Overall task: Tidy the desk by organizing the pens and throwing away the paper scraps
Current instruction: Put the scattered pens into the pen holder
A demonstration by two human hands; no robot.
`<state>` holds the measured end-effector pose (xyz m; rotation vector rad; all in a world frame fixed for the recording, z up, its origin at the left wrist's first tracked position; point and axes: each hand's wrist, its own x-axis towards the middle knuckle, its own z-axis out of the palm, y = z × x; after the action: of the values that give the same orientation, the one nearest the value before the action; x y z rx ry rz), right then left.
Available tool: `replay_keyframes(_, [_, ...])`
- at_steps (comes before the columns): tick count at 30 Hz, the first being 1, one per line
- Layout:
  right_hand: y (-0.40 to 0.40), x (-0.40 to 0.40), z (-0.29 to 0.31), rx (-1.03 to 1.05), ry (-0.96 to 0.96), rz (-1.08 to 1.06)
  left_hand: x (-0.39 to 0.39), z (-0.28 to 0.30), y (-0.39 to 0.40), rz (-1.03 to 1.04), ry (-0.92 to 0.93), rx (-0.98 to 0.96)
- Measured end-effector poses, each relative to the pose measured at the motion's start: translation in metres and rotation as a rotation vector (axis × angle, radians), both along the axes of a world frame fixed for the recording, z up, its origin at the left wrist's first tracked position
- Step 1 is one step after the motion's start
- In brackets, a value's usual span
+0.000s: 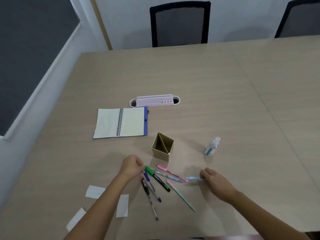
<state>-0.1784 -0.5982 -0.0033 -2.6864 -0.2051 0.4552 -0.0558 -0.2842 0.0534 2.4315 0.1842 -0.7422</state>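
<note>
While both hands work at the scatter of pens just in front of the tan pen holder (162,147), the holder itself stands upright and empty, its diagonal divider showing, presumably kept close so each pen has only a short way to travel. Nearest the holder's front left corner, the left hand (132,166) has its grip pressed together over the top ends of the green marker (156,177) and the purple pen (152,186), though whether it pinches one of them or only touches them I cannot tell. To the holder's front right, the right hand (213,179) closes its fingers on the end of a light blue pen (194,178), which lies near a pink pen (170,172) and a mint-and-pink pen (181,196); all rest flat on the bench (225,101). Three paper scraps (122,205) lie well to the holder's front left, untouched, so the tidying looks barely begun. Behind the holder sit an open spiral notebook (121,122) and a pink organizer (154,100); a small spray bottle (212,146) stands to its right.
</note>
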Motion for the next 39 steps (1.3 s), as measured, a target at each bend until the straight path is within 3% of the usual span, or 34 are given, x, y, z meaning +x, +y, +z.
replay_keyframes(7, [0.011,0.049,0.057,0.649,-0.273,-0.440,0.011,0.106,0.015,0.107,-0.604,-0.323])
replay_keyframes(11, [0.045,0.095,0.077,0.853,-0.273,-0.459,0.026,0.113,-0.014,0.022,-0.727,-0.266])
replay_keyframes(20, [0.078,0.134,0.045,0.517,-0.256,-0.316,0.027,0.045,-0.043,-0.130,-0.561,-0.100])
replay_keyframes(25, [0.076,0.120,0.030,0.530,-0.223,-0.374,0.004,0.019,-0.032,0.080,-0.505,-0.192])
replay_keyframes(29, [0.080,0.088,0.002,0.496,-0.193,-0.514,-0.029,-0.020,-0.015,0.189,-0.135,0.044])
replay_keyframes(32, [0.096,0.073,-0.018,0.298,-0.042,-0.266,-0.050,-0.040,-0.018,0.083,0.039,0.173])
replay_keyframes(37, [0.110,0.077,-0.025,-0.019,0.030,-0.033,-0.052,-0.048,-0.017,0.077,0.047,0.187])
replay_keyframes(39, [0.108,0.081,-0.026,-0.108,0.020,0.010,-0.049,-0.038,-0.013,0.153,-0.029,0.133])
